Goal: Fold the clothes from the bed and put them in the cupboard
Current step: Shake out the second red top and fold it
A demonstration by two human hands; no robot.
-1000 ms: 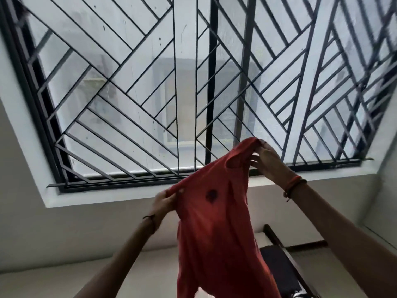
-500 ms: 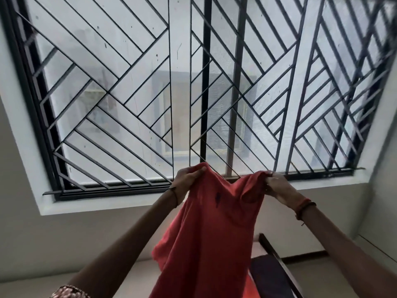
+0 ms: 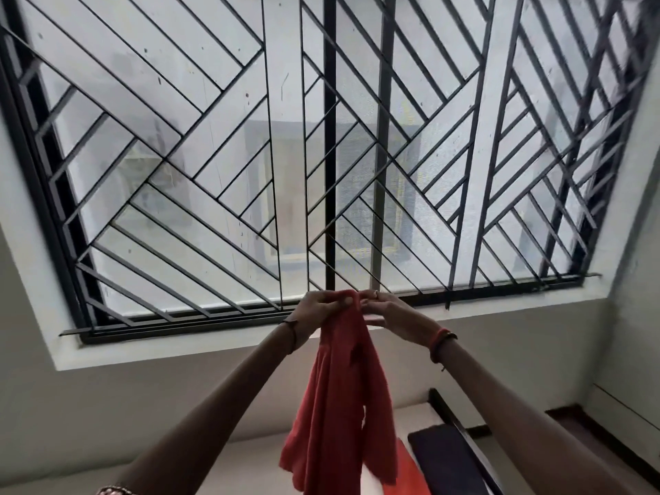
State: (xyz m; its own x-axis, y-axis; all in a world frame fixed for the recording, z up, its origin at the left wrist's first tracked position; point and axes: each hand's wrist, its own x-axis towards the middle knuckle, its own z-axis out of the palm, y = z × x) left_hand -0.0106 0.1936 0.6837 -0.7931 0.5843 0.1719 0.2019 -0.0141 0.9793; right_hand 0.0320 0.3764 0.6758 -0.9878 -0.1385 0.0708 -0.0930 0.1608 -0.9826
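Orange-red garment up in the air, gathered at the top!

The orange-red garment (image 3: pixel 343 405) hangs straight down in one long, narrow bundle in front of the person, its two upper corners brought together into a single bunch at the very top. The left hand (image 3: pixel 314 312) grips that bunch, and the right hand (image 3: pixel 393 316) meets it from the other side with its fingertips; how firmly is hard to tell. Below the hands the cloth falls in soft vertical folds, widening towards a loose, uneven lower edge. There is a small dark mark on the front, high up. The fabric is plain and matte, doubled over on itself rather than spread flat.
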